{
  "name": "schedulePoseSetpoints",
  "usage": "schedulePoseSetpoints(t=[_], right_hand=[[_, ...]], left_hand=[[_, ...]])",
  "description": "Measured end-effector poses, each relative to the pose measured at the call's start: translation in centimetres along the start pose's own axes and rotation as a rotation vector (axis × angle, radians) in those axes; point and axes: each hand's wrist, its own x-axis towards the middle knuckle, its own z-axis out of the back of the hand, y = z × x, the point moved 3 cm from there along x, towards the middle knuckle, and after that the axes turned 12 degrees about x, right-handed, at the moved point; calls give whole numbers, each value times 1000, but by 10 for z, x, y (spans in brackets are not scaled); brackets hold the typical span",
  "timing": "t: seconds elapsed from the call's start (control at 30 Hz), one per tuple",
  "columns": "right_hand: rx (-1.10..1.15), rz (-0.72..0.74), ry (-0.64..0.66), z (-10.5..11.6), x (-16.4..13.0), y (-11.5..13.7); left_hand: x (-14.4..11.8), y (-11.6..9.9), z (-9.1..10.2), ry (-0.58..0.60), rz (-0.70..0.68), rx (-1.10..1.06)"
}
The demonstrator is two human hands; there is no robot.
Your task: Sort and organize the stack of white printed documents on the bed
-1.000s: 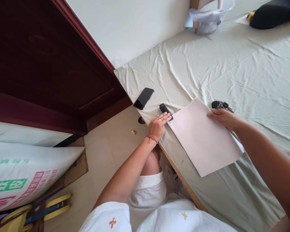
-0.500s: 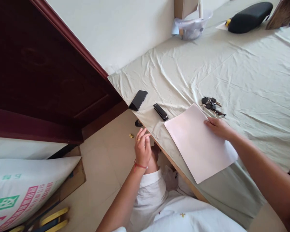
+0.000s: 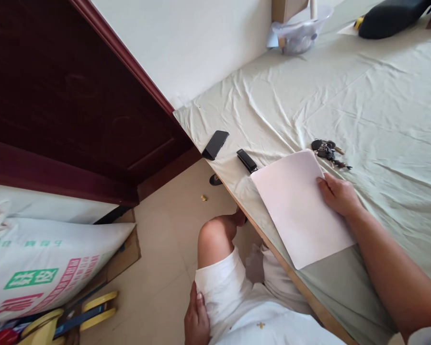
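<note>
A stack of white paper (image 3: pixel 298 206) lies on the cloth near the table's front edge. My right hand (image 3: pixel 339 194) grips its right edge, thumb on top and the other fingers hidden underneath. My left hand (image 3: pixel 197 314) holds nothing and lies against the side of my thigh, over the white shorts (image 3: pixel 219 278), its fingers laid along the fabric. Just beyond the paper's far left corner is a black stapler (image 3: pixel 246 160). A bunch of keys (image 3: pixel 330 152) rests beyond my right hand.
A black phone (image 3: pixel 215 144) lies by the table edge. Farther back on the pale green cloth (image 3: pixel 373 120) stand a clear plastic basket (image 3: pixel 296 38) and a black padded object (image 3: pixel 391 19). Left are a dark red door (image 3: pixel 64 86) and a white printed sack (image 3: pixel 57 258) on the floor.
My left hand has dropped from beside the table edge to my thigh. My right hand still grips the paper's edge. The whole view has shifted slightly.
</note>
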Motion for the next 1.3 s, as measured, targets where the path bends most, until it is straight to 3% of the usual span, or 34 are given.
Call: schedulePoseSetpoints(t=[0.17, 0.33, 0.47, 0.57, 0.73, 0.93, 1.1, 1.3], right_hand=[[-22, -3, -13, 1, 0, -4], [-76, -8, -24, 0, -1, -3], [-134, -16, -41, -3, -3, -1], [-235, -7, -36, -7, -6, -1], [-228, -30, -47, -8, -13, 3], [-170, -20, -76, -8, -17, 8], [-292, 0, -90, -11, -10, 5], [-370, -3, -74, -13, -8, 2]], left_hand=[[5, -1, 7, -68, 138, -10], [10, -7, 25, -236, 216, -48], [40, -27, 50, -309, 193, -96], [75, -51, 61, -294, 109, -149], [113, -79, 52, -132, -7, -64], [111, -84, 43, -47, -57, -11], [103, -73, 38, -126, -142, 58], [103, -57, 33, -232, -147, 88]])
